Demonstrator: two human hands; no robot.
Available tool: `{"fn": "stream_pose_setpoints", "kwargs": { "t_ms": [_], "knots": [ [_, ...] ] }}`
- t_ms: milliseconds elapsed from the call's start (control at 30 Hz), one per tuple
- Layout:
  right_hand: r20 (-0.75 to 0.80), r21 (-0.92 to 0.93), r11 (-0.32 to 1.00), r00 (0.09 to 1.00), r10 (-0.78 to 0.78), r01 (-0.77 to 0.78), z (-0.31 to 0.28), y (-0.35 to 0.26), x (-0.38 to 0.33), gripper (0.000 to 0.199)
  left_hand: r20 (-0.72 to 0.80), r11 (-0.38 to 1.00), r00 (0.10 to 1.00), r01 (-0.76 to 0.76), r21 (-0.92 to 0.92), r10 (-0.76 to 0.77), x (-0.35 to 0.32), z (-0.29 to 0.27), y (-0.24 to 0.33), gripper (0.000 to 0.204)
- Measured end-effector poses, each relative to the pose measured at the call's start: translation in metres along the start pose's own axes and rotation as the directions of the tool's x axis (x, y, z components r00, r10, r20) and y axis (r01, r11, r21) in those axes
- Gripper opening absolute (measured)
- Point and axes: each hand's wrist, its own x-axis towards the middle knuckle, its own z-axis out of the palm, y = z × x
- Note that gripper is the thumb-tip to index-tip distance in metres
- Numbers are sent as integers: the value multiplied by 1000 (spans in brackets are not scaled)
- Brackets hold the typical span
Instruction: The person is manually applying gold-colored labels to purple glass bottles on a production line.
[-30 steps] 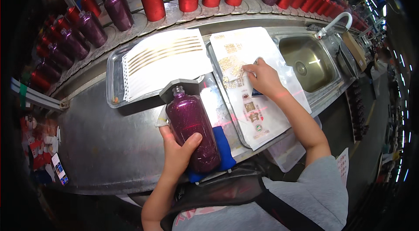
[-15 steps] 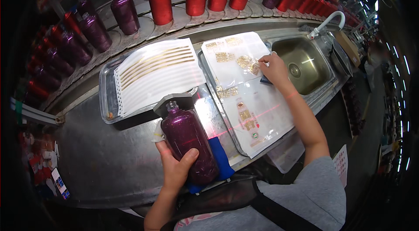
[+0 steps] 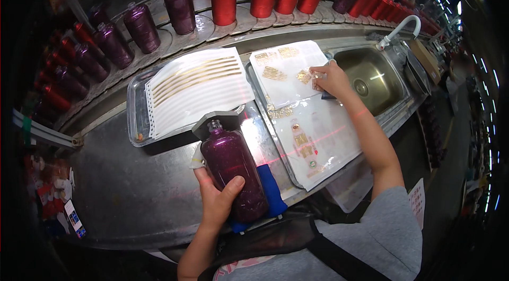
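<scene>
A glossy purple bottle (image 3: 233, 156) leans in my left hand (image 3: 217, 199), whose thumb lies across its front. Its neck stands in the notch of a dark grey block (image 3: 199, 128), and a blue cloth (image 3: 271, 191) lies beside its lower side. Over on the right, the fingers of my right hand (image 3: 334, 80) are pinched on a small gold decal (image 3: 317, 83) at the edge of a white decal sheet (image 3: 278, 90). Other gold decals (image 3: 274, 73) lie on that sheet. Whitish material (image 3: 197, 158) covers a fingertip of my left hand.
A clear tray (image 3: 136, 114) holds a white sheet with gold strips (image 3: 196, 82). Red bottles (image 3: 224, 0) and purple bottles (image 3: 142, 29) stand along the conveyor (image 3: 204, 29). A metal sink (image 3: 366, 66) with a white faucet (image 3: 395, 31) is at right. Red laser lines cross the worktop.
The bottles on the conveyor have shifted to the right. My right hand has drawn a gold decal slightly away from its neighbours. My left hand keeps its hold on the purple bottle.
</scene>
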Motion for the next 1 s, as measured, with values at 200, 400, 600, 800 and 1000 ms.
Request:
{"fn": "stream_pose_setpoints", "kwargs": {
  "t_ms": [200, 400, 600, 800, 1000],
  "knots": [
    [-198, 54, 992, 972, 125, -117, 8, 19, 8, 49, 7, 1000, 1000, -8, 21, 8, 3, 0, -3, 89],
    [-75, 54, 955, 953, 295, -291, 6, 77, 40, 40, 3, 1000, 1000, -12, 23, 12, 0, 0, -1, 89],
    [-44, 626, 753, 955, 293, -202, 28, 131, 47, 18, 5, 1000, 1000, -5, 25, 4, 3, -5, -10, 90],
    [-179, 619, 735, 860, 477, -279, 19, 212, 35, 20, 14, 1000, 1000, 25, -4, -25, 2, -3, -8, 88],
    [3, 195, 813, 829, 559, -549, 49, 265, 15, 37, -31, 999, 999, -9, 38, 10, 1, 3, -7, 83]
  ]
}}
